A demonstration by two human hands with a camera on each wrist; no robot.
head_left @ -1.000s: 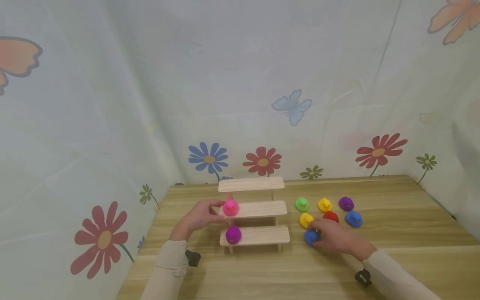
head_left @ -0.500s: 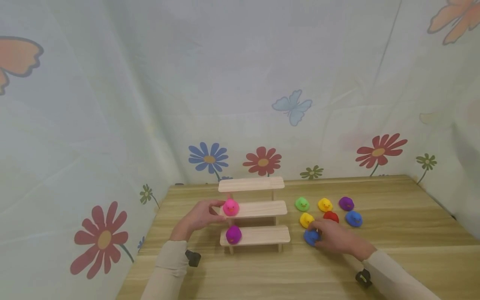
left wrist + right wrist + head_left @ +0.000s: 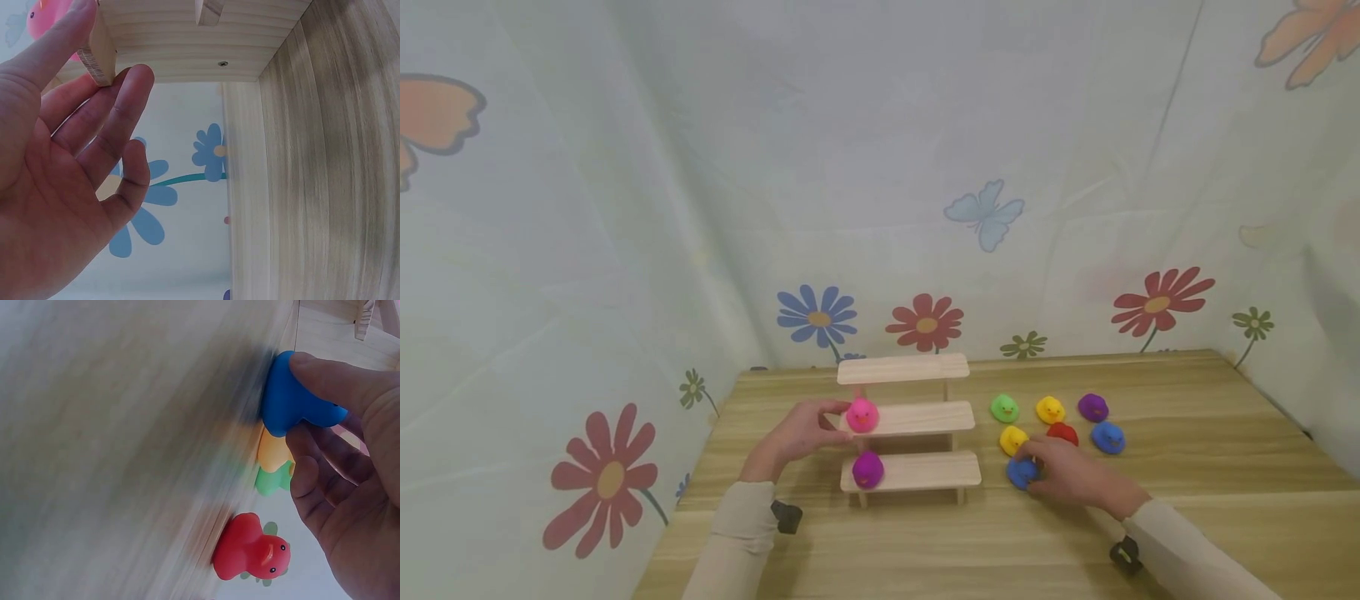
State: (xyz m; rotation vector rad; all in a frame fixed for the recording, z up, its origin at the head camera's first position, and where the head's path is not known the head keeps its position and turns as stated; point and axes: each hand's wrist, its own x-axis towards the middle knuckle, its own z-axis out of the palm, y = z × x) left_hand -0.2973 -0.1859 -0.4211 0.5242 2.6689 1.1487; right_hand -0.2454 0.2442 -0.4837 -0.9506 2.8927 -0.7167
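A three-tier wooden shelf stands on the table. My left hand holds the left end of its middle tier, thumb at the front and fingers behind, right beside a pink rubber duck. Below, a purple rubber duck sits on the lowest tier. To the right of the shelf, my right hand pinches a blue rubber duck between thumb and fingers, low over the table. A red rubber duck lies close by, partly hidden behind this hand in the head view.
Several other ducks rest on the table around the right hand: green, yellow, another yellow, purple and a second blue duck. A flowered cloth hangs behind the table.
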